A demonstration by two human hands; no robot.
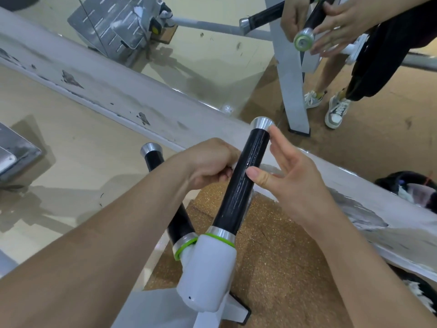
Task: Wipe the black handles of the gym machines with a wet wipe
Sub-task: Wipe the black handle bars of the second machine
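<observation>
I see the black handle (246, 176) at centre, slanting from the white joint (208, 268) at 6 o'clock toward 1 o'clock. A sliver of wet wipe (233, 165) shows on its 9 o'clock side, pinched in my left hand (208, 164). My right hand (290, 183), at 3 o'clock, has its fingers spread, thumb tip against the handle. A second handle (153, 162) lies at 9 o'clock.

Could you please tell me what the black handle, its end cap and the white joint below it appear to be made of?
Black handle: probably rubber or hard plastic, dark with faint pale streaks. End cap: looks metal, likely aluminium, silvery with a soft brushed sheen. White joint: smooth, rounded, glossy; moulded plastic or painted metal, cannot tell which.
</observation>
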